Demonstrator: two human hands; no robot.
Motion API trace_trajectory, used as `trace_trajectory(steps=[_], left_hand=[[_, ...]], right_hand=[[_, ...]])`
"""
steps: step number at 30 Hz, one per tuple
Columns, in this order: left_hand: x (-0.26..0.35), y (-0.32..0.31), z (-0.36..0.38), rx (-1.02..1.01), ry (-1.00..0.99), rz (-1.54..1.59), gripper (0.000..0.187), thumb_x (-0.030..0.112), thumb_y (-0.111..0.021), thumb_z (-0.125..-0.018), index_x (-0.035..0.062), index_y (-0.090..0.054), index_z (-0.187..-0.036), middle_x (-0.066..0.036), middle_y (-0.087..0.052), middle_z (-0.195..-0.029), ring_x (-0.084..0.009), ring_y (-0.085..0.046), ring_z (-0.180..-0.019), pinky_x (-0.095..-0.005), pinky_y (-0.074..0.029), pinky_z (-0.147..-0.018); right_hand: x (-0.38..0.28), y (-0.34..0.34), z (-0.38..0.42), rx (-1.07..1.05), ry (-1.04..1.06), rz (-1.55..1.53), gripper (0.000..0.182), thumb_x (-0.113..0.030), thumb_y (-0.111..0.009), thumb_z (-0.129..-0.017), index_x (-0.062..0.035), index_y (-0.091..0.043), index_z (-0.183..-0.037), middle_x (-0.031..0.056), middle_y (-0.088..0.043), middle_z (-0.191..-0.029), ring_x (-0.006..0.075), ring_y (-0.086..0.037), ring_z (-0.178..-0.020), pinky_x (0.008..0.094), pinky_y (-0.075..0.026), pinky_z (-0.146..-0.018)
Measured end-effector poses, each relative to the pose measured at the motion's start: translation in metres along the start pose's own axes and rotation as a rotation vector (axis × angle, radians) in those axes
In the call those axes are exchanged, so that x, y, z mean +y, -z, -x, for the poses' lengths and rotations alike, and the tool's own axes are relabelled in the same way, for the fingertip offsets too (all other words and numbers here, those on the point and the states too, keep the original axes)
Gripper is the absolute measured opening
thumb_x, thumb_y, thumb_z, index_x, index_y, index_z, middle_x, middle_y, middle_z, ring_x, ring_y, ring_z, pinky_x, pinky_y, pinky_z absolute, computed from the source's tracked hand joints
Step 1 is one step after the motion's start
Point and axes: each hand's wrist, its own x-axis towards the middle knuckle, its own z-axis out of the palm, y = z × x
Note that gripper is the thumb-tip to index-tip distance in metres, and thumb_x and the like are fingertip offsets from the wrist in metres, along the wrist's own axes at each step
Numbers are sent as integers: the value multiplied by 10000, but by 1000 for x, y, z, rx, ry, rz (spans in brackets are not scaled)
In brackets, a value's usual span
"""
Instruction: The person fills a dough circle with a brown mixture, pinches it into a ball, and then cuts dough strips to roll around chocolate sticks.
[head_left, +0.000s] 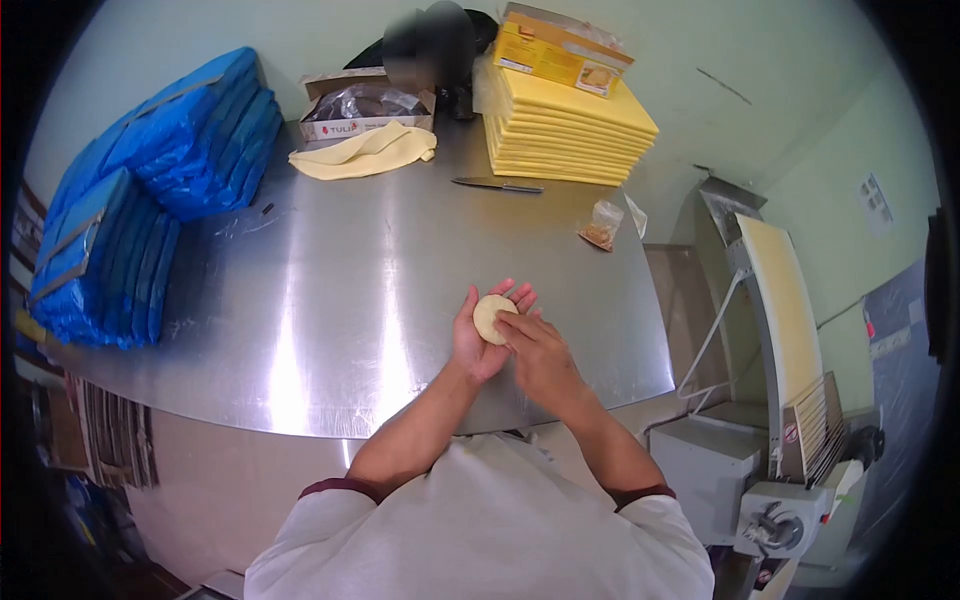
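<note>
I see the round dough point(488, 322), with no long axis, lying on the open left hand point(479, 353), while the right hand point(548, 371) reaches its right side, fingertips touching, though whether they pinch I cannot tell.

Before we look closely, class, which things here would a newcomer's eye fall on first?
Probably the blue bundles on the left of the table, and the yellow stack at its far right. Nearer in, a pale disc lies on the left hand, the right hand touching it.
</note>
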Motion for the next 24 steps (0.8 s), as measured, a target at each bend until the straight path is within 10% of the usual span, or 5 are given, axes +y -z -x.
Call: trace_trajectory(steps=[11, 24], left_hand=[[-8, -19, -5, 253, 96, -1048, 470, 329, -489, -1063, 7, -470, -1405, -136, -509, -1397, -228, -486, -1306, -397, -396, -1099], [-38, 7, -45, 303, 115, -1100, 304, 68, -667, -954, -4, -588, -1239, -75, -658, -1138, -136, -626, -1026, -275, -513, -906]], right_hand=[[80, -38, 73, 360, -962, -1512, 387, -302, -487, -1064, -33, -556, -1332, 110, -625, -1269, 234, -634, -1130, 396, -527, -966], [119, 11, 72, 249, -932, -1331, 429, -223, -526, -1038, 3, -485, -1400, 115, -610, -1282, 211, -623, -1154, 390, -538, -971]])
